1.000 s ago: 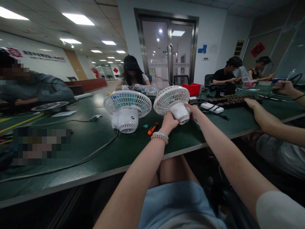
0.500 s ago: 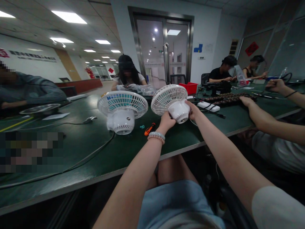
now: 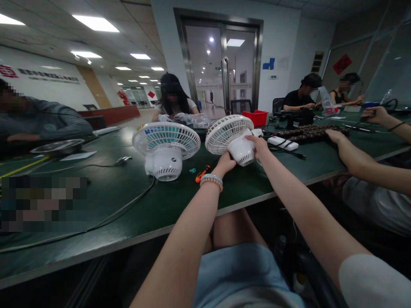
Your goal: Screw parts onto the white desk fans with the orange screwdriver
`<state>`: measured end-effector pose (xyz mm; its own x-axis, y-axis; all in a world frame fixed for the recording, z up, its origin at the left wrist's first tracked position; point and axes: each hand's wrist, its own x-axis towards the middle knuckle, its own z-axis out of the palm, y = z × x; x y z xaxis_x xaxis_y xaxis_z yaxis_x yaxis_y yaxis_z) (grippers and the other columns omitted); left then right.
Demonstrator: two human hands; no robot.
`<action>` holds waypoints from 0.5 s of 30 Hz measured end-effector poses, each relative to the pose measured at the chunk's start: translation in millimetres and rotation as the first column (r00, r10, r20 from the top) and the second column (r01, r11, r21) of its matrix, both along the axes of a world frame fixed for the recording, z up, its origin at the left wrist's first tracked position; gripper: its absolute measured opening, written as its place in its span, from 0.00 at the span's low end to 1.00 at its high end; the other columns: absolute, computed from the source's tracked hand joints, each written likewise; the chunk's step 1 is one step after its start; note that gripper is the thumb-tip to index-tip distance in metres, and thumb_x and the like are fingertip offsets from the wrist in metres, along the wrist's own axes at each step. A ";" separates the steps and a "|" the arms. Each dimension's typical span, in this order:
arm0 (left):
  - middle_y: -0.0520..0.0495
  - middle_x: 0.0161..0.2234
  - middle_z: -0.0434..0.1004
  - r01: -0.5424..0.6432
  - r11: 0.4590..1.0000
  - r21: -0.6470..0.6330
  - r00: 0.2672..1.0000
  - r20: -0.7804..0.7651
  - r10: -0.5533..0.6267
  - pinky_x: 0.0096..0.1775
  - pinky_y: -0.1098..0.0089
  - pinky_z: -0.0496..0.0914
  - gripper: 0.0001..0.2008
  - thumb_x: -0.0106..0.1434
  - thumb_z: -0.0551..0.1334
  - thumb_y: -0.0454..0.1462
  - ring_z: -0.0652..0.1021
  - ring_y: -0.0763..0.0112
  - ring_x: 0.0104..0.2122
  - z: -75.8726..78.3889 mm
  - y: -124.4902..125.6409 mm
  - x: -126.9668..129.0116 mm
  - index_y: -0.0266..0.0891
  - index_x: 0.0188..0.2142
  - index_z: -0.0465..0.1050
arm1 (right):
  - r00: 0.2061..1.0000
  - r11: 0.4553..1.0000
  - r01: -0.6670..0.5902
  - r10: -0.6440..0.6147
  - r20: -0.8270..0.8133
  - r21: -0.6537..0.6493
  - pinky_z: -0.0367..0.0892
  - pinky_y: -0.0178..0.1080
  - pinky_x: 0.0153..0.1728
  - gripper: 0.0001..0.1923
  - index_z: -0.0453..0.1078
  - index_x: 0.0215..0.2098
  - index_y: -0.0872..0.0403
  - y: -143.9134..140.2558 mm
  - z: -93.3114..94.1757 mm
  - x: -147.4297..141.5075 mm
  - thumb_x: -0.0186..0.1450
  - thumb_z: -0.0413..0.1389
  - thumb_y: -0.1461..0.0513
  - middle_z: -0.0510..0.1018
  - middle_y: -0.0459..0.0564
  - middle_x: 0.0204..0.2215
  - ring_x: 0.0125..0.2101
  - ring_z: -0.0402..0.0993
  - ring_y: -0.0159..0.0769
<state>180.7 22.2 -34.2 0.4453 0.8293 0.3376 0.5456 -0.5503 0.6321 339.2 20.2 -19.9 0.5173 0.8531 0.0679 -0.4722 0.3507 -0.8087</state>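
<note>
Office room, green table [image 3: 135,201]. Right hand [image 3: 258,147] grips white fan [image 3: 236,139] motor housing; left hand [image 3: 224,164] closed beneath it, probably gripping. Orange screwdriver [image 3: 202,173] just left of left hand.

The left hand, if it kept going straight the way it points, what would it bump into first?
The left hand points up and away, and it already touches the motor housing of the white fan that the right hand also holds. So the fan comes first; depth beyond it is unclear.
</note>
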 end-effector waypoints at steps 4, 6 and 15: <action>0.40 0.52 0.70 0.028 0.999 -0.024 1.000 -0.005 -0.028 0.53 0.64 0.64 0.31 0.46 0.61 0.27 0.70 0.57 0.52 1.1 -0.4 0.0 0.33 0.53 0.63 | 0.987 0.988 0.156 -0.155 0.046 -0.021 0.72 0.38 0.27 0.24 0.68 0.34 0.56 -4.5 5.1 -7.6 0.37 0.65 0.67 0.77 0.45 0.28 0.28 0.74 0.37; 0.39 0.53 0.68 0.027 0.999 -0.037 0.999 -0.019 -0.027 0.54 0.65 0.63 0.32 0.47 0.61 0.26 0.69 0.57 0.53 0.7 -0.1 -0.1 0.32 0.54 0.62 | 0.973 0.977 0.213 -0.211 0.091 -0.006 0.72 0.37 0.27 0.25 0.69 0.34 0.55 -7.4 7.4 -11.9 0.37 0.65 0.67 0.77 0.44 0.28 0.27 0.74 0.36; 0.40 0.53 0.69 0.053 0.997 -0.063 0.995 -0.087 -0.058 0.53 0.66 0.63 0.30 0.51 0.60 0.30 0.70 0.60 0.52 -4.6 6.4 1.4 0.34 0.55 0.60 | 0.958 0.963 0.269 -0.267 0.101 -0.009 0.70 0.36 0.24 0.23 0.70 0.34 0.55 -12.8 14.5 -15.5 0.37 0.64 0.66 0.77 0.44 0.28 0.27 0.73 0.35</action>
